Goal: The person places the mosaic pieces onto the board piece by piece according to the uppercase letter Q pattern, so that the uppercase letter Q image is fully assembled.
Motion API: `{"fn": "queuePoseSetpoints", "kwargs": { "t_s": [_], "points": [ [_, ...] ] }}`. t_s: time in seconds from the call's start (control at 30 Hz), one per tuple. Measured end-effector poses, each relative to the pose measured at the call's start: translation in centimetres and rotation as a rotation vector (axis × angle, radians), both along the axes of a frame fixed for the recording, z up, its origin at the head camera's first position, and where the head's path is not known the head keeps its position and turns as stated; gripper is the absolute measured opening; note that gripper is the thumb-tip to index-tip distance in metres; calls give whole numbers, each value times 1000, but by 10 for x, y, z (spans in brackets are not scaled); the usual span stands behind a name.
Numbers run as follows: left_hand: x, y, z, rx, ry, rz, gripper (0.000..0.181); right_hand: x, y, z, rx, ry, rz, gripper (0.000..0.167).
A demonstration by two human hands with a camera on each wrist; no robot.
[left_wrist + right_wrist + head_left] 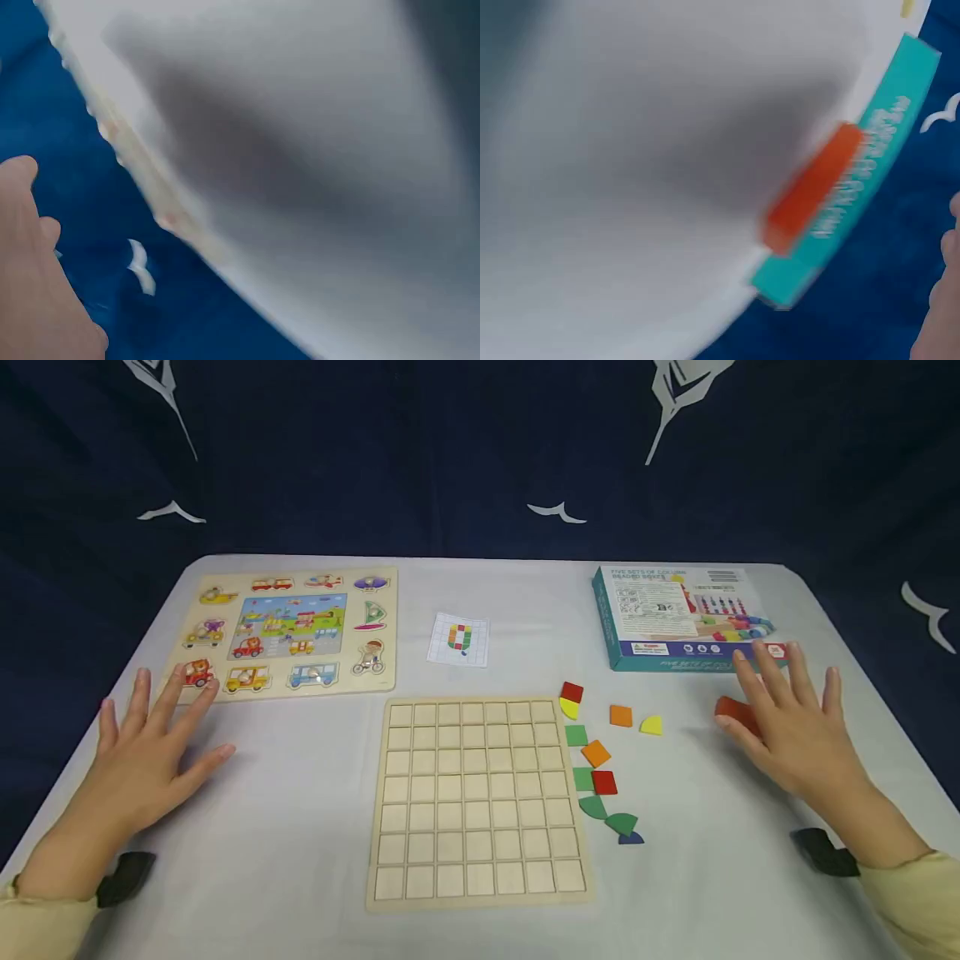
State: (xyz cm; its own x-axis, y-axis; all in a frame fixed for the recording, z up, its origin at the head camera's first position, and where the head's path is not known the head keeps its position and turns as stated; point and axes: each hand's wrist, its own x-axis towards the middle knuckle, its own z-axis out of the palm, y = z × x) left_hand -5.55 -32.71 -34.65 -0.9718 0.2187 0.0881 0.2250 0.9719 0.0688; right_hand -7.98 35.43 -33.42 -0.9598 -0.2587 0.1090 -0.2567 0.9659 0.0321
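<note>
Wooden grid board [477, 802] first, head view: seeing it lying near the middle of a white table [277, 843]. Just by its right edge, noting scattered flat tiles [596, 753] in red, yellow, orange, green and blue. Beyond the board, spotting a pattern card [458, 640]. Seeing left hand [142, 768] back-up, fingers spread, fingertips overlapping the near-left corner of a vehicle peg puzzle [288, 625]; not telling whether touching. Seeing right hand [798, 735] likewise back-up with fingers spread, thumb and index partly covering a reddish-orange block [733, 711] near the front of a teal bead-set box [690, 614]; not telling contact here either. Behind everything, noting navy cloth [480, 460] with white feather and bird shapes.

Left wrist view: catching only part of the left hand at the left edge, plus the puzzle's pale, knobbed rim along the table edge. Getting a blurred shadow.

Right wrist view: seeing the block overlapping the teal box's side, right-hand fingers showing at the far right, apart from it.
</note>
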Motion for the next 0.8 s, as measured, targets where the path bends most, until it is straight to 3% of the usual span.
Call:
{"fn": "queuePoseSetpoints", "kwargs": {
  "t_s": [0.13, 0.23, 0.33, 0.4, 0.5, 0.6, 0.7, 0.8],
  "points": [
    [1, 20, 27, -12, 44, -78, 86, 3, -19, 30, 79, 31, 37, 88],
    [3, 47, 52, 32, 79, -152, 90, 8, -38, 53, 68, 75, 54, 85],
    [7, 79, 69, 121, 125, -263, 93, 16, -59, 67, -57, 195, 125, 71],
    [12, 99, 74, 195, 136, -343, 92, 21, -74, 68, -167, 284, 190, 65],
    [19, 122, 72, 313, 90, -426, 92, 28, -94, 61, -328, 321, 239, 63],
    [22, 134, 62, 456, -58, -438, 97, 34, -107, 48, -505, 225, 196, 36],
    [21, 136, 41, 584, -256, -405, 105, 36, -113, 32, -683, 93, 137, 27],
    [17, 134, 16, 649, -402, -394, 109, 33, -108, 9, -791, -2, 121, 26]
  ]
}}
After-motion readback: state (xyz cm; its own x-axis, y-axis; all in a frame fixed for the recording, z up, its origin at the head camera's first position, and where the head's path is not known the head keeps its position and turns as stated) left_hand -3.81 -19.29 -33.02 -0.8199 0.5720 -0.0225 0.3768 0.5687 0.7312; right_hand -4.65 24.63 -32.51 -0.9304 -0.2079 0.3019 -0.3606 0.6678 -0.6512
